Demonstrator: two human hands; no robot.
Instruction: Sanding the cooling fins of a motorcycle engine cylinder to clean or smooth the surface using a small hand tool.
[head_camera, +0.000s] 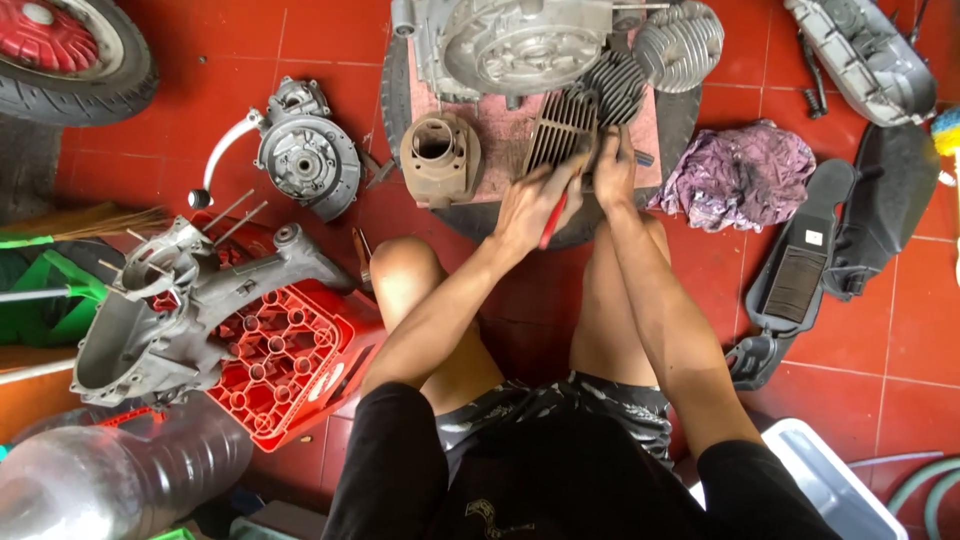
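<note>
Two hands at work over one dark finned cylinder head (562, 135), which lies on a pinkish board (500, 125) laid across a tyre on the red tiled floor.
- My left hand (530, 205): closed round a red-handled tool (553, 220), its tip against the near edge of the fins.
- My right hand (614, 170): fingers pressed on the head's right side, steadying it; whether they curl under it, I cannot tell.
- Beside the head, left: a brownish cylinder barrel (439, 155). Behind: a grey engine casing (515, 45) and a silver finned cylinder (680, 40).
- Right: a purple rag (740, 175), black plastic covers (810, 260).
- Left: a crankcase half (170, 310) on a red crate (290, 365).
</note>
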